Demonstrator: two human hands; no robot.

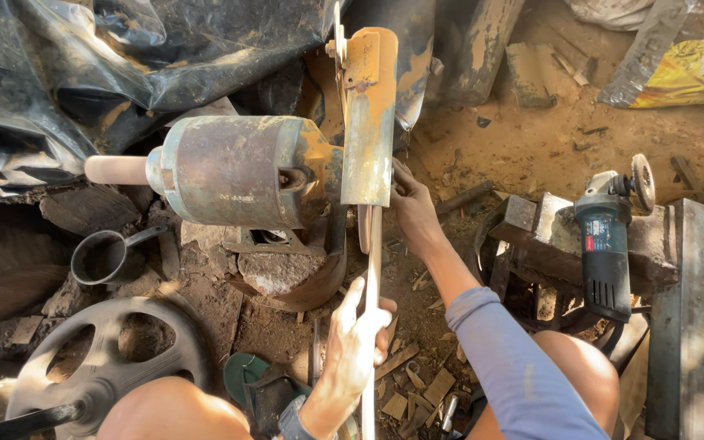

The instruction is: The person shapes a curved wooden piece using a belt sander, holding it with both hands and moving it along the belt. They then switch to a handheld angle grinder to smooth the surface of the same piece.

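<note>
A long, narrow, pale flat strip (371, 269) runs from near my lap up to the bottom of a rust-orange metal guard (368, 114). The guard is fixed to a rusty cylindrical motor (230, 171). My left hand (356, 334) is closed around the near part of the strip. My right hand (411, 208), on a blue-sleeved arm, holds the strip's far end just under the guard. The guard hides the wheel behind it.
An angle grinder (605, 244) lies on a heavy metal block (682, 277) at the right. At the left are a black pot (103, 257), a spoked pulley wheel (99, 358) and a black tarp (124, 57). Wood scraps (417, 391) litter the dirt floor.
</note>
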